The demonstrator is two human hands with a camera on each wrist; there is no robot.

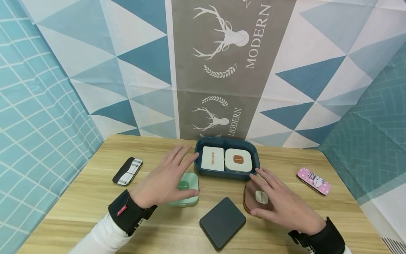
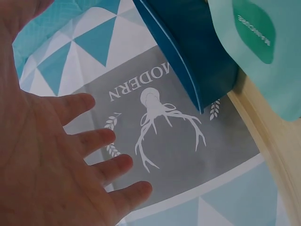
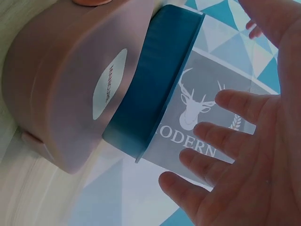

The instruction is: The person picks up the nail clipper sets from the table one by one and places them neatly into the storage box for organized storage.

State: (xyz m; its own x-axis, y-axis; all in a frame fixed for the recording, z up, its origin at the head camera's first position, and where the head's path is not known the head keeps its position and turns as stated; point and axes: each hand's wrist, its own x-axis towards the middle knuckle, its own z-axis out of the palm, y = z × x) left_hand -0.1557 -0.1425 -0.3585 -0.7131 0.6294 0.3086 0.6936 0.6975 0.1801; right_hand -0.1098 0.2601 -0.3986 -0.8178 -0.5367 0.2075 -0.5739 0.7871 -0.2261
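On the pale wooden table, from left to right, a black case with a plaid flap is seen lying well apart from both hands, its long axis running away from the person. The left hand is held flat above the mint-green rounded-square plastic box, fingers straight and spread, nothing gripped; in the left wrist view the palm is shown open with air between the fingers and the box. The box lies directly under the palm and slightly toward the thumb side, and the fingertips point on toward the dark blue plastic tray, which stands just behind it and holds a white flat box and a cream box with a brown label side by side.

A dark grey flat square case lies between the two wrists, nearer the person, touched by neither hand.

The right hand is likewise spread and relaxed over the brown rounded plastic box, which is partly covered by the fingers and lies close against the tray's front wall. Whether either palm touches its box cannot be told. Each box is nearest its own hand. A pink patterned tin lies far right, well apart.
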